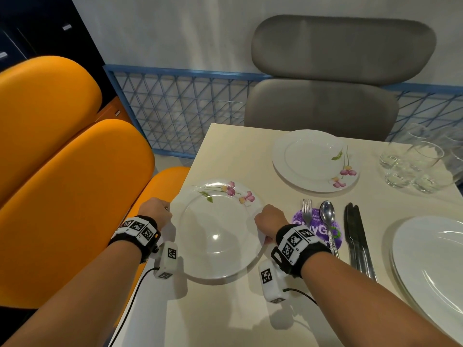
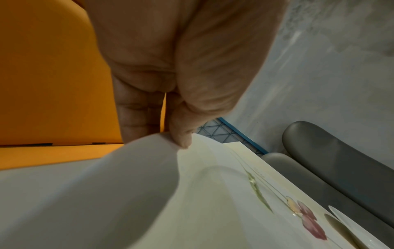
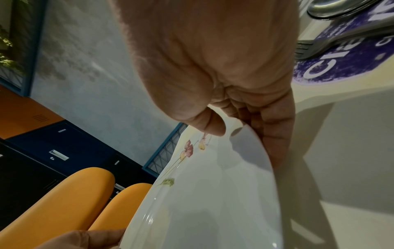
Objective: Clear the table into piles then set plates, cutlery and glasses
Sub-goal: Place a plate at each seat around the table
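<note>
A white plate with a pink flower print [image 1: 218,231] is at the table's near left edge, gripped by both hands. My left hand [image 1: 156,210] pinches its left rim, thumb on top [image 2: 181,136] and fingers beneath. My right hand [image 1: 269,219] pinches the right rim, thumb over it [image 3: 211,124] and fingers under. The plate [image 3: 202,202] looks slightly lifted off the table. A second flowered plate [image 1: 315,160] lies at the far side. A fork [image 1: 307,211], a spoon [image 1: 328,221] and dark knives [image 1: 357,239] lie to the right of my right hand.
A stack of plain white plates [image 1: 431,261] sits at the right edge. Several clear glasses [image 1: 413,164] stand at the far right. A purple round sticker [image 1: 318,229] lies under the fork and spoon. Orange chairs [image 1: 62,171] are left of the table, a grey chair [image 1: 333,78] beyond it.
</note>
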